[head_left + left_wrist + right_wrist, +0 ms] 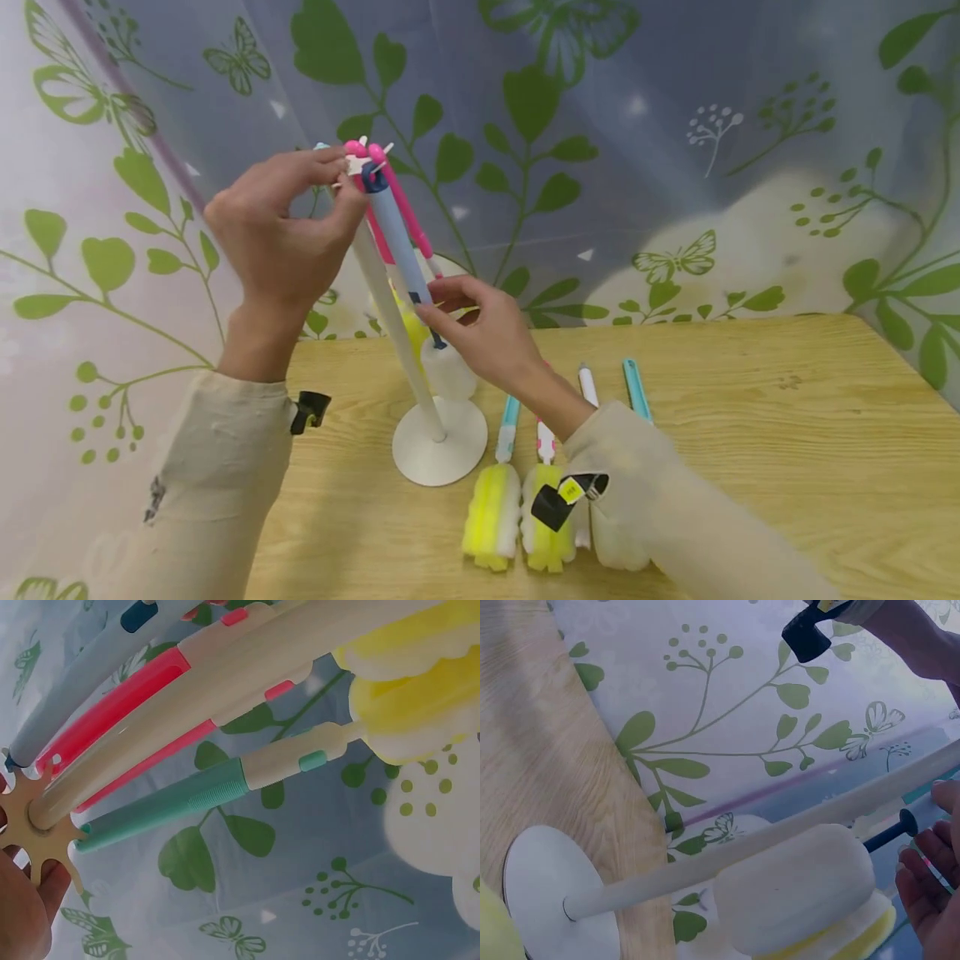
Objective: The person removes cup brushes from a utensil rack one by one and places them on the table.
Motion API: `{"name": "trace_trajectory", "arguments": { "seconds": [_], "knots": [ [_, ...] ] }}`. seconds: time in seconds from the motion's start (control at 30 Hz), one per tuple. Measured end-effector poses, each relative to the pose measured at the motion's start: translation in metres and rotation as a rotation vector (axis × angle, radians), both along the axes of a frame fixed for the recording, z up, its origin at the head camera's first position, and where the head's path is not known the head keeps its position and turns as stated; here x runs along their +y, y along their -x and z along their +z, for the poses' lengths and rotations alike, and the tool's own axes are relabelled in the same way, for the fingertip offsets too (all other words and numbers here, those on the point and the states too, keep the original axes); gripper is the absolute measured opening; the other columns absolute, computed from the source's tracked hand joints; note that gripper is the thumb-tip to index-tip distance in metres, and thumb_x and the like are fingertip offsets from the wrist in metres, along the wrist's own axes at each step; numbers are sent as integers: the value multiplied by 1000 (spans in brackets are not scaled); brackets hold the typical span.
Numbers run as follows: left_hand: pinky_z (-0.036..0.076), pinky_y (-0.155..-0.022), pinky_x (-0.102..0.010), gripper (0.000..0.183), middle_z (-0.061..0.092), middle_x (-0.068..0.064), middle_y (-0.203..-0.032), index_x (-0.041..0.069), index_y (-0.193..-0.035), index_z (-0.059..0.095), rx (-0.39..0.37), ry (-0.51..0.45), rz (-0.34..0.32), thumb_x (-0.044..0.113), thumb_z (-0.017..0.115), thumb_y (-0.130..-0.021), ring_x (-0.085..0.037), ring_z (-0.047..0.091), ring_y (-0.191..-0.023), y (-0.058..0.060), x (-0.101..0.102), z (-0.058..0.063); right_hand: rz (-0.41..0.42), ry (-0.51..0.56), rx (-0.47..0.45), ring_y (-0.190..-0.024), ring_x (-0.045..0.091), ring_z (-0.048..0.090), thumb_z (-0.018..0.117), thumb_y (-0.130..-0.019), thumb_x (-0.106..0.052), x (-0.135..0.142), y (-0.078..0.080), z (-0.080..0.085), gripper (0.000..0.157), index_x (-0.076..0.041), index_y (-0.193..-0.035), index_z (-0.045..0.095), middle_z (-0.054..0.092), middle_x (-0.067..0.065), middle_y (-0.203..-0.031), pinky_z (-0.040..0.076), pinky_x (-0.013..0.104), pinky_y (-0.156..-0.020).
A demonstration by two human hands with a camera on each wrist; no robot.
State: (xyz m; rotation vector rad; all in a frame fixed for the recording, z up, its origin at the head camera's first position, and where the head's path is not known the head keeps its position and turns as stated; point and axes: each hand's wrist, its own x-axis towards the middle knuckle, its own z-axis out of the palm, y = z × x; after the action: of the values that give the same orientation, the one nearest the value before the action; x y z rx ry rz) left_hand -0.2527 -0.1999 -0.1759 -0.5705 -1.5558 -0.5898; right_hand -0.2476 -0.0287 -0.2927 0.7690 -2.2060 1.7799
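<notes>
A white stand (440, 462) with a round base and an upright pole carries a star-shaped hook plate (19, 814) on top. My left hand (288, 221) holds this plate between thumb and fingers. A sponge brush with a light blue handle (399, 237) hangs at the plate by its dark blue loop, its white sponge head (795, 889) pointing down beside the pole. My right hand (487, 333) pinches the lower end of that handle. Pink-handled brushes (120, 705) and a teal-handled brush (161, 806) with yellow and white sponge also hang round the pole.
Several more sponge brushes lie in a row on the wooden table (787, 450), among them a teal one (491, 517) and a pink-and-white one (546, 442). The right forearm partly covers them. A curtain (675, 167) printed with leaves and butterflies hangs behind the table.
</notes>
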Motion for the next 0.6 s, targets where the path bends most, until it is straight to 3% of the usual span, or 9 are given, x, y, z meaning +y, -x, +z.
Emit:
{"name": "trace_trajectory", "arguments": {
  "seconds": [0.17, 0.6],
  "knots": [
    [50, -61, -38, 20, 73, 1, -81, 5, -75, 77, -17, -18, -45, 19, 63, -75, -22, 70, -73, 1, 1, 0, -2, 16, 7, -89, 8, 61, 68, -88, -26, -3, 0, 0, 32, -11, -117, 65, 66, -5, -100, 50, 27, -77],
    [41, -63, -31, 29, 73, 0, -82, 3, -81, 76, -77, -10, -19, 20, 53, -77, -24, 66, -72, -1, 1, 0, 31, 102, 34, -90, 10, 61, 69, -88, -20, 9, -3, 6, 25, -8, -110, 67, 68, -3, -99, 50, 32, -79]
  ]
}}
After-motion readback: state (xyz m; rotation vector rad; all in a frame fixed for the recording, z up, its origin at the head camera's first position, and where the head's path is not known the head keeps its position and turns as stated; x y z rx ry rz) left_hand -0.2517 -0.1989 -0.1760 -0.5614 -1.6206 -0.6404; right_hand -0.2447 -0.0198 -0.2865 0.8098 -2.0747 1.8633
